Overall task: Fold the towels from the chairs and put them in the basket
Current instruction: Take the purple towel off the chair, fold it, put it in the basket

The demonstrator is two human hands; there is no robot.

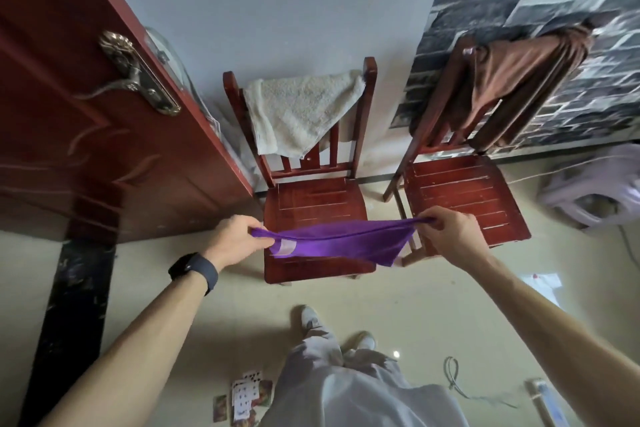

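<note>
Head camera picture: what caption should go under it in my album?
Two hands, left and right, stretch a purple towel above a chair.

Purple towel (341, 242) between both hands

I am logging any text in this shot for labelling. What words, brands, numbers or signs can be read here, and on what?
No text can be read in this view.
Label on the purple towel: pale patch, no print legible.
Playing cards on the floor: pips show, numbers too blurred to read.
Paper on the floor: a red mark, too small to read.
Wristband: dark face, nothing shown.
</note>
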